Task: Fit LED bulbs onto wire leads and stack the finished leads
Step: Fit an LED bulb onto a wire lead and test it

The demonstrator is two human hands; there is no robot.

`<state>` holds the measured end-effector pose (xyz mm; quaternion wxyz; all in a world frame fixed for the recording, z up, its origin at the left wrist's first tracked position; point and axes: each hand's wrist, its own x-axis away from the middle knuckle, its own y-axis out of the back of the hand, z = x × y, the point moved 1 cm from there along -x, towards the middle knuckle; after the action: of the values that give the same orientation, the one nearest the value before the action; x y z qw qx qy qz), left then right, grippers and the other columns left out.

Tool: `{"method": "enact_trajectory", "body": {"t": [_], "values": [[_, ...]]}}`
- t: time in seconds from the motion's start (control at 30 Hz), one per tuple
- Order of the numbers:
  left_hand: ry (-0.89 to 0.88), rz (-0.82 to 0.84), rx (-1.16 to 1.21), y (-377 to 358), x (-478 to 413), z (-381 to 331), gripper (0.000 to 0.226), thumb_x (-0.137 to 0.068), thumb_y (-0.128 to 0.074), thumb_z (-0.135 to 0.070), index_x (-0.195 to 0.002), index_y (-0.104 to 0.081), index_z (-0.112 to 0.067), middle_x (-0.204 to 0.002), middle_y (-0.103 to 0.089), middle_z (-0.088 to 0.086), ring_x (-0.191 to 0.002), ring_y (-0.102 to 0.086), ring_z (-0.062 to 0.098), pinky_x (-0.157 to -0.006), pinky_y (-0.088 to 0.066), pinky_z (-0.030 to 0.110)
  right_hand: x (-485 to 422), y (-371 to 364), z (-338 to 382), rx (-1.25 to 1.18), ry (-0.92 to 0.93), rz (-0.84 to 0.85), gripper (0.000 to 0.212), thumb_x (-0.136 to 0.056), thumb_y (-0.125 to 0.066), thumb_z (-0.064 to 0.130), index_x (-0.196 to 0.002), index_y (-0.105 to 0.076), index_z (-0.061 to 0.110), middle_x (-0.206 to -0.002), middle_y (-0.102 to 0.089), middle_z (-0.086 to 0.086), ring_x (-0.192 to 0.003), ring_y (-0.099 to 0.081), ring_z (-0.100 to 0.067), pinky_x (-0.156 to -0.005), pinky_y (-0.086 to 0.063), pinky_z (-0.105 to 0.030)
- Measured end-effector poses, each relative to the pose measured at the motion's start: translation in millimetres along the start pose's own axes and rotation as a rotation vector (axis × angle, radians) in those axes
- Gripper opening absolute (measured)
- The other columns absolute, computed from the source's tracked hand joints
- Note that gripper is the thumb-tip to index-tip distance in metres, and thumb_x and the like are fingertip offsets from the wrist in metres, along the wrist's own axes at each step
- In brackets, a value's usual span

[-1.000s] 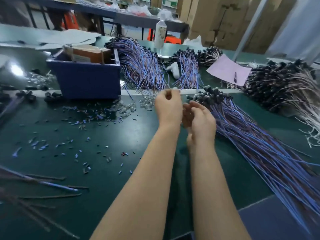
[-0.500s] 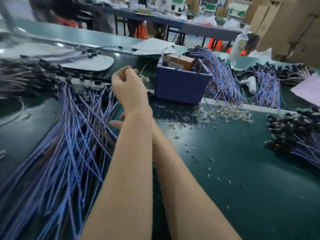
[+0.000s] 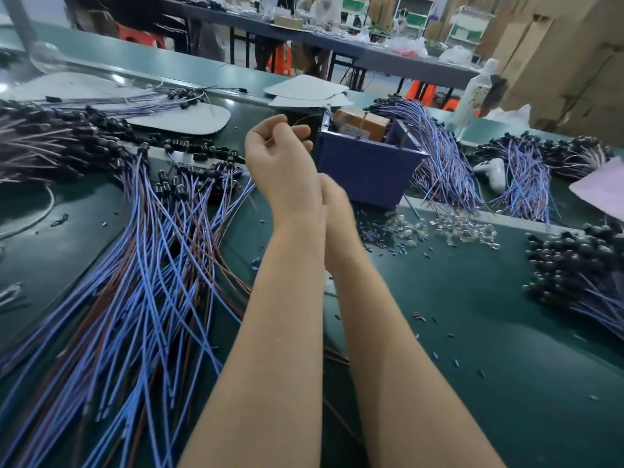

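Loose leads (image 3: 145,265), blue and brown with black caps at the far ends, fan across the left of the table (image 3: 472,332). Right of them the left hand (image 3: 280,163) is raised, fingers curled, and it seems to pinch a thin wire (image 3: 304,118) at its fingertips, though the wire is faint. The right hand (image 3: 337,204) sits just behind the left wrist, mostly hidden, so I cannot tell its grip. Beyond stands a blue bin (image 3: 368,173). Clear bulbs (image 3: 452,228) lie scattered near its right. A capped pile (image 3: 570,261) rests at the far right.
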<state>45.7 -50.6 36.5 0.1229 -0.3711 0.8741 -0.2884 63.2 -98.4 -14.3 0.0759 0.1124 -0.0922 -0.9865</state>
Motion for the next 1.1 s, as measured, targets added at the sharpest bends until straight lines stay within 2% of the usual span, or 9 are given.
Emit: {"method": "enact_trajectory", "body": {"t": [0.07,0.13,0.23,0.37,0.53,0.6,0.73,0.9,1.1], "values": [[-0.152,-0.036,-0.094,-4,9,5,0.014,-0.092,-0.042,-0.004,-0.095,-0.052,-0.014,-0.092,-0.061,0.004,-0.081,-0.056,0.014,-0.073,-0.046,0.023,3,27,5,-0.124,0.044,-0.065,0.018,-0.097,-0.049,0.01,-0.081,-0.054,0.017,-0.067,-0.06,0.008,-0.056,-0.056,0.002,-0.055,-0.046,-0.018],[-0.212,-0.083,-0.252,-10,12,16,0.014,-0.091,-0.045,-0.009,-0.104,-0.051,-0.013,-0.114,-0.055,0.008,-0.102,-0.053,0.022,-0.087,-0.045,0.031,5,55,9,-0.334,0.05,-0.077,0.015,-0.099,-0.044,0.011,-0.088,-0.053,0.015,-0.08,-0.068,0.003,-0.071,-0.067,-0.008,-0.069,-0.057,-0.027],[0.216,0.056,-0.361,-23,11,41,0.042,-0.094,-0.043,-0.026,-0.128,-0.046,-0.001,-0.137,-0.047,0.017,-0.122,-0.047,0.035,-0.103,-0.04,0.043,8,96,13,-0.473,0.088,-0.133,0.018,-0.1,-0.043,0.012,-0.087,-0.054,0.018,-0.091,-0.07,-0.002,-0.085,-0.069,-0.02,-0.079,-0.056,-0.033],[0.559,0.443,-0.155,-45,30,58,0.04,-0.102,-0.028,-0.041,-0.108,-0.05,-0.008,-0.096,-0.065,0.005,-0.088,-0.061,0.02,-0.079,-0.043,0.032,15,131,6,-0.274,0.044,-0.16,0.019,-0.098,-0.047,0.011,-0.083,-0.055,0.02,-0.088,-0.067,-0.002,-0.08,-0.064,-0.015,-0.075,-0.054,-0.029],[0.278,0.557,-0.243,-70,53,64,0.022,-0.103,-0.03,-0.018,-0.094,-0.049,-0.013,-0.09,-0.067,0.002,-0.086,-0.057,0.013,-0.072,-0.043,0.021,26,152,-11,0.099,0.018,-0.031,0.012,-0.093,-0.057,0.012,-0.085,-0.065,0.016,-0.072,-0.063,0.006,-0.061,-0.052,-0.003,-0.061,-0.043,-0.017],[0.111,0.629,-0.379,-72,58,69,0.019,-0.101,-0.035,-0.012,-0.094,-0.053,-0.014,-0.082,-0.068,-0.004,-0.086,-0.059,0.008,-0.076,-0.043,0.015,27,156,-15,0.074,0.044,0.02,0.017,-0.092,-0.056,0.01,-0.081,-0.066,0.017,-0.059,-0.057,0.013,-0.052,-0.045,-0.001,-0.053,-0.036,-0.014],[-0.094,0.806,-0.548,-71,67,74,0.017,-0.097,-0.046,-0.014,-0.097,-0.063,-0.019,-0.089,-0.071,-0.004,-0.097,-0.064,0.013,-0.094,-0.048,0.032,25,157,-26,-0.134,0.057,0.069,0.028,-0.092,-0.047,-0.006,-0.075,-0.061,0.012,-0.055,-0.054,0.006,-0.05,-0.045,-0.006,-0.048,-0.038,-0.016],[-0.129,0.879,-0.764,-60,67,90,0.025,-0.098,-0.048,-0.024,-0.111,-0.065,-0.012,-0.104,-0.069,0.009,-0.094,-0.062,0.02,-0.091,-0.049,0.032,20,159,-38,-0.408,0.07,-0.362,0.021,-0.096,-0.05,0.007,-0.08,-0.063,0.007,-0.065,-0.062,0.0,-0.056,-0.057,-0.006,-0.054,-0.049,-0.017],[-0.005,0.941,-0.896,-34,59,108,0.022,-0.098,-0.048,-0.022,-0.091,-0.066,-0.011,-0.066,-0.063,-0.006,-0.064,-0.06,0.002,-0.061,-0.041,0.016,21,174,-43,-0.749,0.053,-0.753,0.02,-0.097,-0.05,0.013,-0.079,-0.059,0.01,-0.051,-0.061,0.009,-0.048,-0.058,-0.002,-0.054,-0.053,-0.015]]}}
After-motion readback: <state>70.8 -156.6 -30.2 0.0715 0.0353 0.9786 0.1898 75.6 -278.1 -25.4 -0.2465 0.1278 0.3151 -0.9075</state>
